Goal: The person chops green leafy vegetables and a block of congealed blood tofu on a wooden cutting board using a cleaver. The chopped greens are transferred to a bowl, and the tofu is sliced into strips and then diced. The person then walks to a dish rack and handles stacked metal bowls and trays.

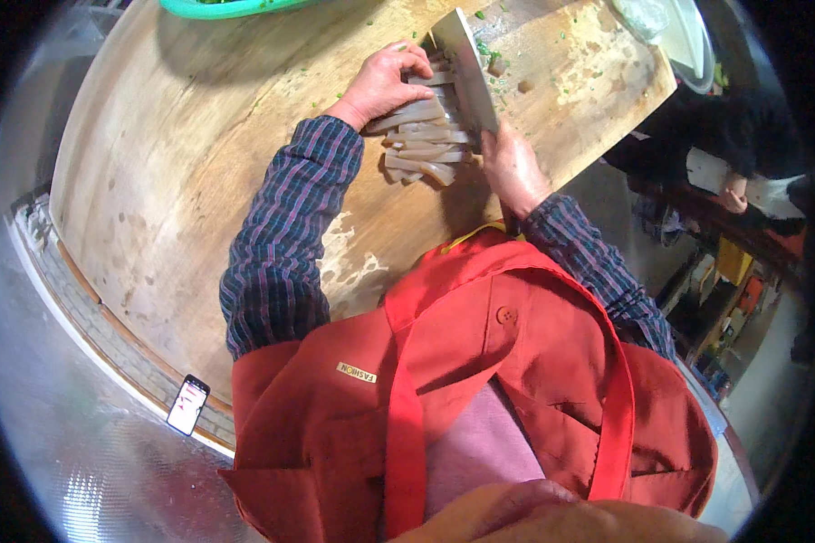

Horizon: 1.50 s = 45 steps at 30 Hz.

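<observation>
My left hand [390,81] rests with bent fingers on the far left part of a pile of pale, translucent strips of food [424,146]; its fingertips are near the blade. A wide metal cleaver [465,71] stands on edge along the right side of the pile. My right hand [513,163] is closed round its near end; the handle is mostly hidden. The strips lie on a large wooden board [244,136]. Small chopped green pieces [485,51] and a few brownish bits are scattered right of the blade.
A green-rimmed container [231,8] with greens is at the board's far edge. A clear plastic container [693,47] and a plastic bag [642,17] are at the far right corner. A lit phone [189,405] lies at the lower left edge. Another person's hand [735,193] shows at right.
</observation>
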{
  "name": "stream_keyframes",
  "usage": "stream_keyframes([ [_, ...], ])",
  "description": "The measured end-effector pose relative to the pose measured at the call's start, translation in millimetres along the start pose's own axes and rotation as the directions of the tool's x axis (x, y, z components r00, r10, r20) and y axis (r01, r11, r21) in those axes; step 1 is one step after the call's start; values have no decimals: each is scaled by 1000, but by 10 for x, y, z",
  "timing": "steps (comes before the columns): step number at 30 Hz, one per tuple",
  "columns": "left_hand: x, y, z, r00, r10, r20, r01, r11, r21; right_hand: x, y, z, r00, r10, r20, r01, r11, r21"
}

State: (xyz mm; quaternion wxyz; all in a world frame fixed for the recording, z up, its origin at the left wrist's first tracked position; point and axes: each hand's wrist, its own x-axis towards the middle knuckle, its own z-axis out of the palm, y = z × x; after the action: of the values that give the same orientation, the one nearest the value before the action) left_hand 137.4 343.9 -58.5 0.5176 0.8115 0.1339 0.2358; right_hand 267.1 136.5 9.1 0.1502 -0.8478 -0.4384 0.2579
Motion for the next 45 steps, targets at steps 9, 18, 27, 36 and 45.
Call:
stream_keyframes([
  [9,-67,79,-91,994,-97,59,98,995,-20,-166,-6,-417,983,-148,-105,162,976,148],
  [18,-71,28,-57,1000,-8,24,8,1000,-4,75,-86,9,1000,-29,-2,29,999,41],
  [27,-147,83,-143,999,-30,-42,29,999,-25,-49,-152,-325,995,-37,88,34,999,34],
  [36,-151,22,-139,994,-105,-33,105,994,3,141,-48,-31,997,-81,11,81,996,28],
  [45,-252,81,-126,996,-70,-55,71,998,2,61,-204,-276,993,-101,68,97,994,48],
])
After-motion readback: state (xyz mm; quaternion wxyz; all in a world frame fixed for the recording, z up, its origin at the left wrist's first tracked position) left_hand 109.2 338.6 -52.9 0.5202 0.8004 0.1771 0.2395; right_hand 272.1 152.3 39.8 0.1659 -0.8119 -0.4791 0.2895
